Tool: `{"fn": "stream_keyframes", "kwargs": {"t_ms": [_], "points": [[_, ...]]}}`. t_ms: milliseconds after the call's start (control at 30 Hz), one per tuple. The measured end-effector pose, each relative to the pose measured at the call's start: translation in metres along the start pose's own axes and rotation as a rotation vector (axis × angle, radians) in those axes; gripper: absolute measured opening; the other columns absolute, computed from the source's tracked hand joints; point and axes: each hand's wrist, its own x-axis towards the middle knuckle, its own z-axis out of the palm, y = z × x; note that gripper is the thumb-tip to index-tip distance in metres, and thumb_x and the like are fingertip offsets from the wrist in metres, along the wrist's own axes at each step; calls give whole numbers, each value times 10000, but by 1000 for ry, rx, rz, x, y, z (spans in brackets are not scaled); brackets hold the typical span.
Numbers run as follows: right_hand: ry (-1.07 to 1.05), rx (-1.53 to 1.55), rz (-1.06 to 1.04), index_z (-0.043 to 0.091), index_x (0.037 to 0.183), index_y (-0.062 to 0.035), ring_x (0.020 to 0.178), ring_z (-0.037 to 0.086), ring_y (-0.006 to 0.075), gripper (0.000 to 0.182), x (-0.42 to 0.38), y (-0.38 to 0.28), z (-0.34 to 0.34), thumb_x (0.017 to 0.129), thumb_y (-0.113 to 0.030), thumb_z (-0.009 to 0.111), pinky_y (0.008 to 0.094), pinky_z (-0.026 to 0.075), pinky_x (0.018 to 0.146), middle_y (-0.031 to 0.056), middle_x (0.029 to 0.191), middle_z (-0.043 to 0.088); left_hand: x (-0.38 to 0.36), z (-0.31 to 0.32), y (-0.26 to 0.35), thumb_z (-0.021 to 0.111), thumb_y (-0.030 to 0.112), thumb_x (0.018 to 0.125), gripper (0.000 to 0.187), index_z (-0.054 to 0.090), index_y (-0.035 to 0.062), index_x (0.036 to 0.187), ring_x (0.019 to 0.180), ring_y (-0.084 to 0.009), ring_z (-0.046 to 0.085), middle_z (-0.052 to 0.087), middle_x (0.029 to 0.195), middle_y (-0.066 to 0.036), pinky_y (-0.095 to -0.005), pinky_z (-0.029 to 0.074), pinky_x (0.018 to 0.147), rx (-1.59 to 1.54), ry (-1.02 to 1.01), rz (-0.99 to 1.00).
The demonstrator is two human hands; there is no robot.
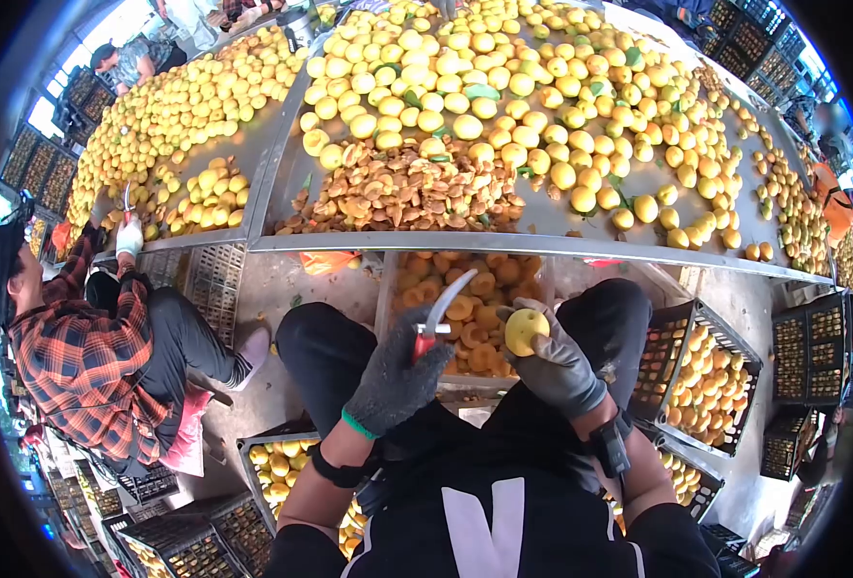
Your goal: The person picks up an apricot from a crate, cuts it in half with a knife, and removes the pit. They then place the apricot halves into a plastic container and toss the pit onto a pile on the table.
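My left hand (398, 371), in a dark grey glove with a green cuff edge, is closed round the red handle of a curved knife (451, 301). Its bare blade points up and to the right. In my right hand (566, 366), also gloved in grey, is a whole yellow apricot (525, 332), gripped by the fingers and thumb. Blade and fruit are apart. Below and beyond both hands, between my knees, a crate holds halved apricots (481, 281). On the metal table ahead lies a heap of brownish pits (417, 188).
Whole yellow fruit (561, 96) covers much of the metal table (398, 241), whose raised rim runs just past my knees. Black crates of fruit (701, 385) stand at my right and lower left. A co-worker in a plaid shirt (89, 361) sits at the left, holding a knife.
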Motion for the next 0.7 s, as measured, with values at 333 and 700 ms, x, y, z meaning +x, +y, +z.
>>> {"fn": "stream_keyframes", "kwargs": {"t_ms": [333, 700], "points": [[-98, -486, -177, 491, 1176, -71, 1035, 504, 135, 591, -5, -11, 25, 663, -7, 777, 276, 414, 929, 30, 1096, 524, -41, 12, -4, 658, 270, 840, 433, 539, 90, 1216, 736, -345, 641, 644, 862, -183, -391, 506, 614, 661, -100, 197], [-160, -464, -113, 493, 1162, -108, 1013, 519, 147, 656, -11, -9, 35, 601, 116, 747, 277, 471, 861, 36, 1131, 504, -46, 14, -6, 700, 243, 794, 309, 623, 59, 1029, 715, -352, 630, 643, 820, -162, -408, 502, 609, 702, -153, 107]]}}
